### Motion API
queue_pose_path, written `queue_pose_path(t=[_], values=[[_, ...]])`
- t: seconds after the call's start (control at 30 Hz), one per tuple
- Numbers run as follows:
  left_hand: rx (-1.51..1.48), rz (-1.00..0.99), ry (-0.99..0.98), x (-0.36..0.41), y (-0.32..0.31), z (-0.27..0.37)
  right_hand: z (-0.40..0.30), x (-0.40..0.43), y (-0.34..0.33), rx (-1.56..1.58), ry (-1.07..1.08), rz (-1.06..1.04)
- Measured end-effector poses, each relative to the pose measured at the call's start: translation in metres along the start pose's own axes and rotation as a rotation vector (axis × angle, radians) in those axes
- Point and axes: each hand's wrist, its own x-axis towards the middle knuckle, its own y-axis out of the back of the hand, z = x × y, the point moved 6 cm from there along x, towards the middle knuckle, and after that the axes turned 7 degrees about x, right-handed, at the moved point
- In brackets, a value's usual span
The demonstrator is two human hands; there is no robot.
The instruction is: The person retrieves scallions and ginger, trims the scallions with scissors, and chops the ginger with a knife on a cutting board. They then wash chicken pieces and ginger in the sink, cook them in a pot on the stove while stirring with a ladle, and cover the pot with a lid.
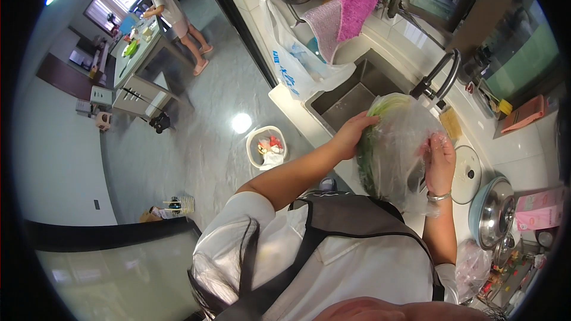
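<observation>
My left hand point(357, 131) grips the side of a green leafy vegetable point(366, 165), perhaps a cabbage or lettuce, with thumb and fingers on its leaves. A clear plastic bag point(397, 151) covers much of it. My right hand point(439, 162), with a silver bracelet at the wrist, pinches the thin plastic on the right side. Both hands are above the counter's front edge, just before the steel sink point(352, 93). The bag and vegetable hide part of the counter below.
A black curved faucet point(450, 71) rises behind the sink. White plastic bag point(294, 62) hangs at its left. Right along the counter are a yellow sponge point(450, 124), a glass lid point(466, 174) and a lidded pot point(490, 214). A waste bin point(250, 147) stands on the floor; another person point(171, 13) is at a far table.
</observation>
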Motion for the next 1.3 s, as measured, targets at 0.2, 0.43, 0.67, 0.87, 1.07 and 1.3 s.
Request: queue_pose_path(t=[0.2, 0.43, 0.67, 0.87, 1.07, 1.3], values=[[-0.01, 0.055, -0.032, -0.013, 0.019, -0.027, -0.031, -0.012, -0.003, 0.347, -0.14, -0.174], [0.123, 0.199, 0.0, -0.034, 0.03, -0.042, 0.007, -0.022, 0.057, 0.636, -0.337, -0.131], [0.274, 0.261, 0.116, -0.042, 0.03, -0.08, 0.036, -0.045, 0.096, 0.552, -0.308, -0.044], [0.497, 0.224, 0.263, -0.044, 0.024, -0.103, 0.046, -0.051, 0.158, 0.215, -0.386, 0.053], [0.41, 0.184, 0.261, -0.02, 0.041, -0.133, 0.007, -0.068, 0.158, 0.066, 0.023, 0.156], [0.407, 0.153, 0.187, -0.004, 0.028, -0.131, 0.012, -0.089, 0.061, -0.812, 0.306, -0.575]])
